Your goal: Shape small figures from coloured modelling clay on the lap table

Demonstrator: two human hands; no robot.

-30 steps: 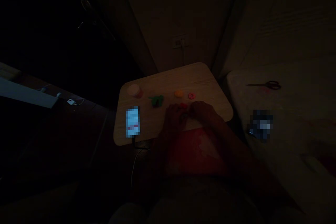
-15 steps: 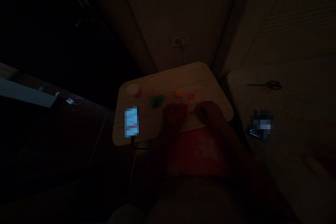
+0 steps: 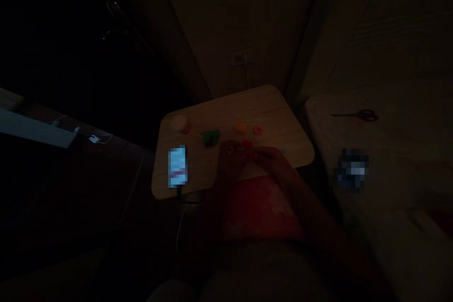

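In dim light my left hand (image 3: 231, 156) is closed around a small red piece (image 3: 247, 144), perhaps modelling clay. My right hand (image 3: 272, 158) reaches in from the right, its fingertips pinched at the same red piece, partly hiding it. To the right of that hand a thin teal piece (image 3: 283, 151) lies on the wooden table (image 3: 226, 108). Beyond the hands sit a yellow-orange lump (image 3: 240, 127) and a pinkish-red ring-like piece (image 3: 258, 130). A green irregular piece (image 3: 211, 137) rests left of my left hand.
A pale cup-like tub (image 3: 180, 124) and a lit phone (image 3: 177, 166) with a cable occupy the table's left side. On the pale surface at right lie scissors (image 3: 366, 114) and a blurred dark object (image 3: 351, 169). A wall socket (image 3: 242, 56) is behind the table.
My right hand has moved left to meet my left hand at the red piece. The teal piece, earlier at its fingertips, now lies on the table to its right.
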